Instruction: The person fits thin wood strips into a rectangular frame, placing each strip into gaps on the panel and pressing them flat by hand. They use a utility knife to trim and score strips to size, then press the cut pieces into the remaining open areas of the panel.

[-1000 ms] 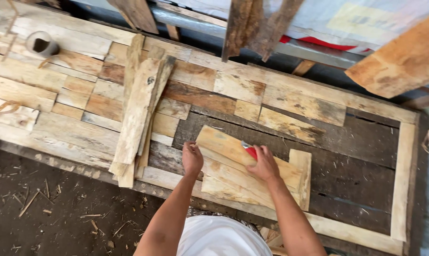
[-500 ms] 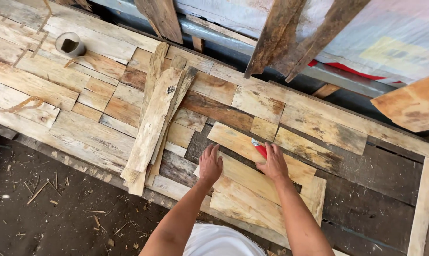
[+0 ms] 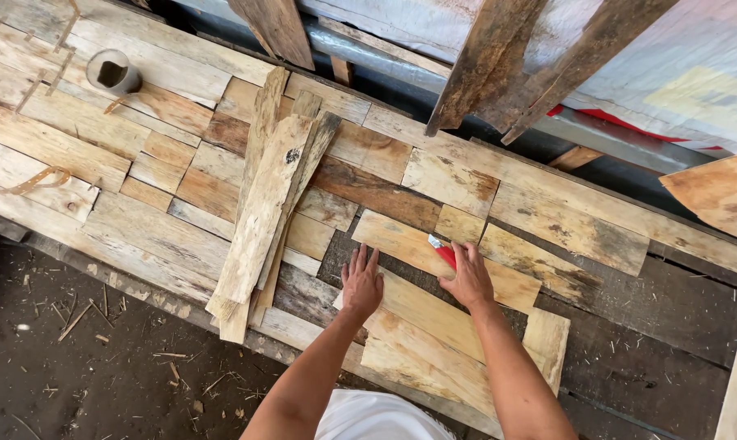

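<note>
On the near middle of the plank bench (image 3: 99, 130), my left hand (image 3: 360, 283) lies flat, fingers spread, pinning a pale board (image 3: 434, 314) steady, while my right hand (image 3: 469, 277) covers a red-handled tool (image 3: 443, 253), grip unclear, beside the stacked slats (image 3: 266, 212) left.

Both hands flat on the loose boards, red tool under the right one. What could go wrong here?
1. The right hand covers a red-handled tool; if it has a blade, a slip might cut the palm.
2. The left hand presses rough boards; splinters are likely.
3. The slat bundle overhangs the bench edge and could get knocked off.
</note>
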